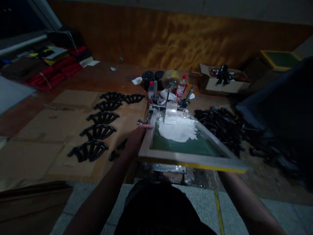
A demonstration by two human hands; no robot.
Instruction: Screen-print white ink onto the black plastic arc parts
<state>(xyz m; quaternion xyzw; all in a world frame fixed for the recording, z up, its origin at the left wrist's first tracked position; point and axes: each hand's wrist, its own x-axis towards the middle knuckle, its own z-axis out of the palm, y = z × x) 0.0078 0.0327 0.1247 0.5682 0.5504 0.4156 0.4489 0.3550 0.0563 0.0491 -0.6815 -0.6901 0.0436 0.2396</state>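
A screen printing frame [188, 159] is raised and tilted in front of me, with a green mesh and a large patch of white ink [178, 129] on it. A pale squeegee-like blade [171, 112] rests at the ink's far side. My left hand [144, 127] grips the frame's left edge, a finger or thumb showing on its rim. My right forearm [236, 187] runs up under the near right corner, and that hand is hidden below the frame. Beneath the frame lies a flat printing base [161, 167], mostly covered.
Rows of black curved, ribbed parts [97, 132] lie on cardboard [57, 125] at left. A heap of similar black parts [220, 125] is at right. Behind the frame stand red-capped bottles [181, 86], black jars [148, 78] and a tape roll [170, 78]. An open box [223, 84] sits at back right.
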